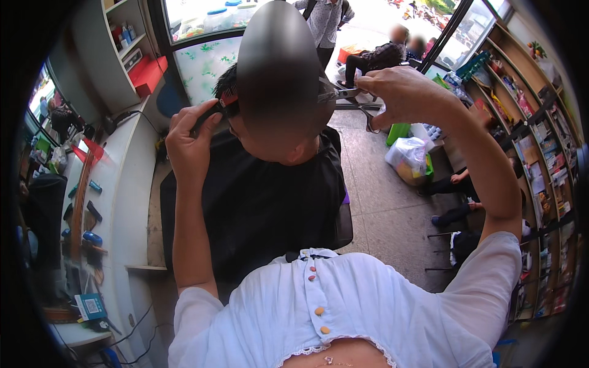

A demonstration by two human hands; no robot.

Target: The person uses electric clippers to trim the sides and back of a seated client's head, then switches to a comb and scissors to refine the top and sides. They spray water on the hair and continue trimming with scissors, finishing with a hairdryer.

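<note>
A seated person is in front of me, draped in a black cape; a blur hides much of the head. My left hand is closed around the dark handle of a comb, whose reddish toothed part rests against the hair on the head's left side. On the other side, my right hand is raised and grips a pair of scissors. Their blades point left, at the hair, and a finger loop hangs below the fingers. How far apart the blades are is hard to make out.
Along the left runs a white counter with a mirror, brushes and bottles. Shelves packed with goods line the right. A filled plastic bag sits on the tiled floor. Other people sit at the right and outside the doorway.
</note>
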